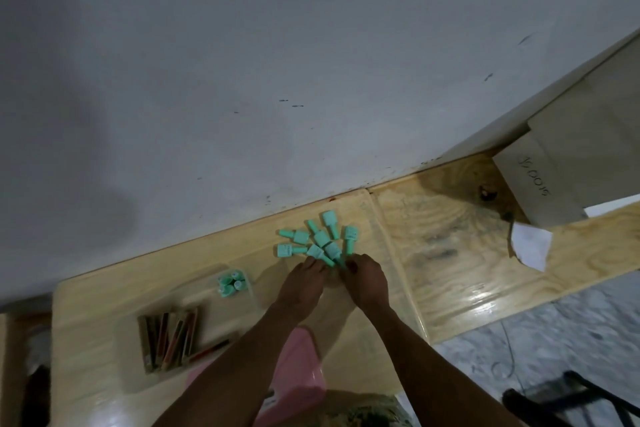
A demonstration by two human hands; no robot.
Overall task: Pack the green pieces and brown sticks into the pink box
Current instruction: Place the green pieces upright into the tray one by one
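Observation:
Several mint-green pieces (320,240) lie in a loose pile on the wooden table, near the wall. My left hand (302,282) and my right hand (364,279) rest side by side at the near edge of that pile, fingertips touching the closest pieces; whether either one grips a piece is hidden. A smaller cluster of green pieces (231,282) sits in a clear tray to the left. Brown sticks (169,338) lie bundled in a clear tray at front left. The pink box (300,371) stands below my forearms, partly covered by them.
A grey wall (242,80) runs along the table's far edge. A cardboard box (561,163) and a white paper scrap (531,246) occupy the right end of the wooden table (450,253). A black frame (571,399) stands on the floor at bottom right.

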